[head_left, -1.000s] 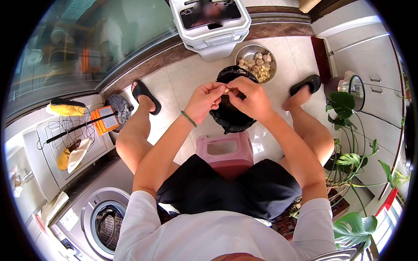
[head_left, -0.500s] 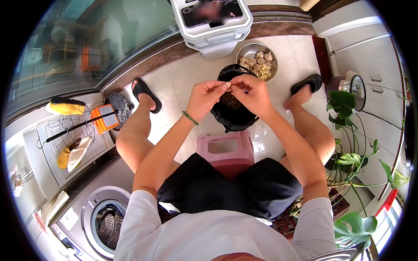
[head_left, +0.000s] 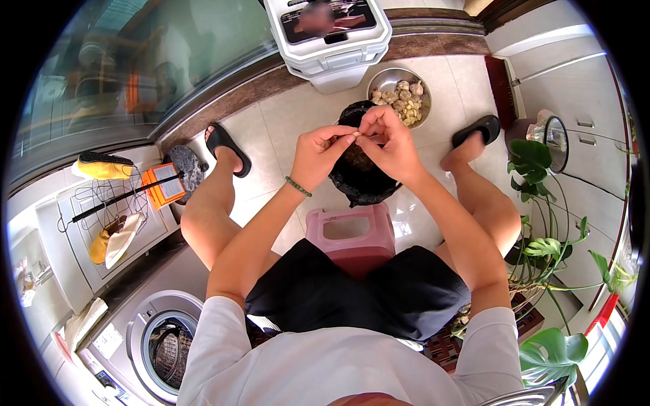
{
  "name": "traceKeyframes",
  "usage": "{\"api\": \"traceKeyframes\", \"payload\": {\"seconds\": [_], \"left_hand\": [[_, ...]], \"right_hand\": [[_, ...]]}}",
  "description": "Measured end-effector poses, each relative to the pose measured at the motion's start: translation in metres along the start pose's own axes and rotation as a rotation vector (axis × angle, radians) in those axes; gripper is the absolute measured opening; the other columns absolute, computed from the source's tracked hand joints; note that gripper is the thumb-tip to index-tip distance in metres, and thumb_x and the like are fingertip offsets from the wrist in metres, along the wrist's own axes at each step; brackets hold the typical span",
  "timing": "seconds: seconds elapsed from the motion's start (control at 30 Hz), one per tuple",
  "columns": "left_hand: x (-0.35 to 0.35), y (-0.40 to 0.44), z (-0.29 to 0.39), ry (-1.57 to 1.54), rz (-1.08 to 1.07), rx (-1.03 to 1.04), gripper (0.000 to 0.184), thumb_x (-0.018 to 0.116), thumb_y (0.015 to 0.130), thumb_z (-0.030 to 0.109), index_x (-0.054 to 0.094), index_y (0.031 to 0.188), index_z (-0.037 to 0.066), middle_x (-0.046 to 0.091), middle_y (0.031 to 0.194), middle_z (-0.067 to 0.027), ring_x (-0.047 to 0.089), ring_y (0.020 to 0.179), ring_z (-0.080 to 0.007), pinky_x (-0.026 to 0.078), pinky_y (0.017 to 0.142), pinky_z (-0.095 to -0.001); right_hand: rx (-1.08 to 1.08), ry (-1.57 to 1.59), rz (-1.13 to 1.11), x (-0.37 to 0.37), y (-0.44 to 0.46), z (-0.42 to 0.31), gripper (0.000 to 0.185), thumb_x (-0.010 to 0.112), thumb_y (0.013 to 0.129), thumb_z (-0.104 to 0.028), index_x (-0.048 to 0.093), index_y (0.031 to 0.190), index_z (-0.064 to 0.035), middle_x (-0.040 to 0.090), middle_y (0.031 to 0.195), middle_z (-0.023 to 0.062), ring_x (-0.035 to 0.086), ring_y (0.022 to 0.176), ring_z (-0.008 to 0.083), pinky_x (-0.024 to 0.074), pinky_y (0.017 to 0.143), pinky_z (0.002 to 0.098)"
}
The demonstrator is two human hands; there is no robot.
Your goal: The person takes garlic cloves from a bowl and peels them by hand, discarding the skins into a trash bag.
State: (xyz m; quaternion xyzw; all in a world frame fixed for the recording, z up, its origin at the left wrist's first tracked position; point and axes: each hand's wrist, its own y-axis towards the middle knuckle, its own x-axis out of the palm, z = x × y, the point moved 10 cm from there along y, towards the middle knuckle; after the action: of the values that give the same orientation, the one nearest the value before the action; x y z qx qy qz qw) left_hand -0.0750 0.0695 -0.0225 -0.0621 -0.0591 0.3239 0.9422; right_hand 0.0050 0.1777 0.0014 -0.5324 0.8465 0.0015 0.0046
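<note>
A small pale garlic clove [head_left: 356, 134] is pinched between the fingertips of both hands, partly covered by them. My left hand [head_left: 320, 154] is closed on it from the left, thumb against forefinger. From the right, my right hand [head_left: 391, 149] grips the same clove, its fingers bent. Right below them stands a bin lined with a black bag [head_left: 369, 193], with brownish scraps inside. Beyond it, a metal bowl [head_left: 374, 84] on the floor contains garlic bulbs [head_left: 399, 97] and peeled cloves [head_left: 410, 116].
A pink stool [head_left: 349, 247] is between my legs. At the back, a white container [head_left: 338, 61] carries a phone [head_left: 352, 26]. A washing machine [head_left: 166, 348] stands at left, shoes hang on a wire rack [head_left: 112, 196], and a leafy plant [head_left: 535, 169] is at right.
My right hand's fingers have lifted and bent more around the clove. My left hand has shifted only slightly, still pinching.
</note>
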Motion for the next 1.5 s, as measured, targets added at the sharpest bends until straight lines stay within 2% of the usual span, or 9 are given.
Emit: {"api": "traceKeyframes", "payload": {"seconds": [0.17,0.27,0.43,0.77,0.93,1.07,1.27,1.33,1.5], "left_hand": [[-0.002,0.000,-0.001,0.052,0.001,-0.020,0.013,0.067,0.089,0.003,0.072,0.101,0.002,0.069,0.086,-0.0003,0.054,0.071,-0.0040,0.044,0.062,-0.0199],[-0.002,0.001,0.006,0.068,-0.008,0.098,0.014,0.067,0.089,0.001,0.071,0.103,0.001,0.067,0.092,-0.0009,0.054,0.073,-0.0049,0.042,0.063,-0.0203],[-0.001,0.001,0.010,0.143,-0.006,0.115,0.012,0.070,0.085,0.000,0.072,0.096,0.001,0.069,0.092,-0.0053,0.060,0.075,-0.0081,0.046,0.063,-0.0221],[0.001,-0.001,0.003,0.179,-0.013,0.056,0.011,0.070,0.086,0.001,0.072,0.097,0.001,0.069,0.089,-0.0037,0.059,0.074,-0.0081,0.045,0.064,-0.0224],[0.009,-0.004,0.018,0.439,-0.071,0.177,0.012,0.070,0.083,-0.001,0.072,0.094,0.001,0.069,0.089,-0.0077,0.062,0.071,-0.0122,0.047,0.062,-0.0240],[0.013,-0.005,0.021,0.505,-0.077,0.213,0.012,0.070,0.082,-0.002,0.071,0.094,0.001,0.069,0.089,-0.0086,0.063,0.071,-0.0135,0.048,0.061,-0.0247],[0.010,-0.004,0.020,0.410,-0.044,0.213,0.011,0.071,0.082,-0.002,0.071,0.093,0.000,0.069,0.088,-0.0086,0.063,0.071,-0.0141,0.048,0.061,-0.0254],[0.010,-0.004,0.018,0.424,-0.050,0.196,0.011,0.071,0.082,-0.001,0.071,0.092,0.000,0.070,0.088,-0.0084,0.063,0.071,-0.0138,0.048,0.061,-0.0247],[0.010,-0.005,0.017,0.425,-0.028,0.197,0.010,0.071,0.082,-0.001,0.072,0.092,0.001,0.070,0.086,-0.0085,0.063,0.071,-0.0131,0.048,0.061,-0.0243]], "right_hand": [[0.013,-0.001,-0.018,0.002,0.000,-0.001,0.033,0.061,0.083,0.011,0.048,0.109,-0.0057,0.055,0.090,0.0021,0.059,0.079,0.0085,0.0507,0.070,0.0240],[-0.013,-0.059,-0.050,0.004,0.000,-0.006,0.033,0.060,0.084,0.010,0.049,0.111,-0.0059,0.055,0.088,0.0028,0.059,0.078,0.0106,0.0512,0.070,0.0251],[-0.099,-0.262,-0.069,0.005,-0.002,-0.016,0.034,0.060,0.085,0.008,0.049,0.115,-0.0052,0.055,0.085,0.0084,0.060,0.074,0.0202,0.0528,0.070,0.0296],[-0.104,-0.267,-0.080,0.006,-0.003,-0.016,0.037,0.059,0.083,0.009,0.049,0.116,-0.0052,0.055,0.084,0.0098,0.060,0.074,0.0224,0.0515,0.068,0.0326],[-0.119,-0.434,-0.178,0.014,-0.004,-0.013,0.043,0.059,0.079,0.010,0.049,0.117,-0.0052,0.054,0.080,0.0111,0.059,0.073,0.0279,0.0491,0.066,0.0366],[-0.157,-0.455,-0.188,0.017,-0.006,-0.019,0.044,0.059,0.078,0.010,0.049,0.118,-0.0053,0.054,0.079,0.0112,0.059,0.072,0.0291,0.0485,0.066,0.0374],[-0.086,-0.449,-0.164,0.011,-0.004,-0.011,0.046,0.060,0.080,0.011,0.049,0.122,-0.0058,0.052,0.084,0.0085,0.058,0.075,0.0228,0.0523,0.070,0.0326],[-0.114,-0.416,-0.160,0.012,-0.004,-0.013,0.047,0.060,0.078,0.010,0.048,0.121,-0.0059,0.053,0.082,0.0114,0.058,0.074,0.0283,0.0480,0.067,0.0377],[-0.106,-0.408,-0.176,0.012,-0.005,-0.010,0.047,0.060,0.077,0.011,0.049,0.120,-0.0055,0.054,0.083,0.0116,0.058,0.074,0.0284,0.0483,0.068,0.0378]]}}
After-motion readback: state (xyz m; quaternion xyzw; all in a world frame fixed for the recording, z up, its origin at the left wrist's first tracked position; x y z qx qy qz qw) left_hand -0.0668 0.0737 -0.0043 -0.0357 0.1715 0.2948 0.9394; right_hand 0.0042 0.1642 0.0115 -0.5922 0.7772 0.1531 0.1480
